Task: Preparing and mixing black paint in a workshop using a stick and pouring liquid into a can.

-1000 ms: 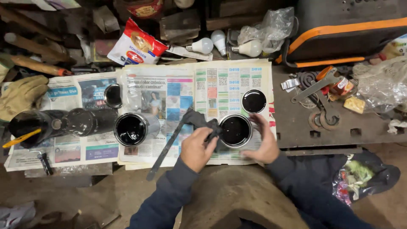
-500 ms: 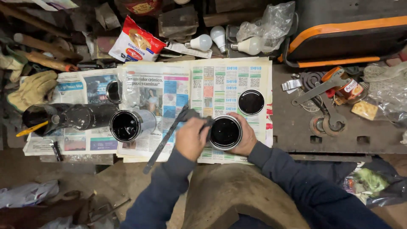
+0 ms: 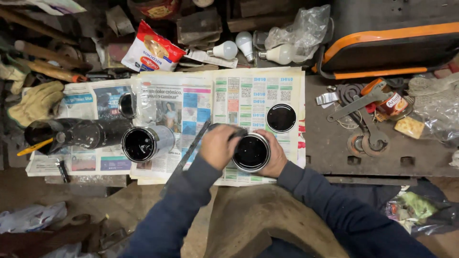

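On newspaper (image 3: pixel 248 91): 2 open cans, 1 lid (image 3: pixel 281 117), 2 hands gripping near can (image 3: pixel 251 152).

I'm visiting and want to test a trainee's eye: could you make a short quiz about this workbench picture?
1. True or false: the left hand rests beside the open can.
2. What lies on the newspaper just beyond that can? A) round black lid B) a hammer C) a cup
3. Fill in: the right hand grips the can's ____.

Key: 1 true; 2 A; 3 side.
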